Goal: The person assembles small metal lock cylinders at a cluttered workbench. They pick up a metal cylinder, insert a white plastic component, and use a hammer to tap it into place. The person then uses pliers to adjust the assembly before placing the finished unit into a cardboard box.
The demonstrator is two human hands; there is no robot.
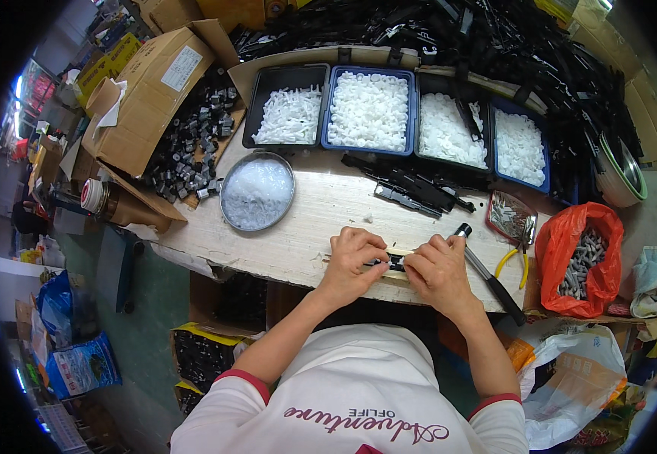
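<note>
Between the left hand [355, 261] and right hand [440, 268], a black part [396, 262] is gripped in bent fingers, its long axis running from hand to hand. Its ends are covered, so its facing cannot be told. Beyond both hands, a pale tabletop [327, 198] is strewn with black pieces [415, 188]; left of them, green floor [147, 306] is seen.

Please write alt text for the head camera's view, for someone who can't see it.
A person's left hand and right hand hold a small black part at a pale workbench. Beyond, four bins hold white pieces; a hammer lies at right.
</note>
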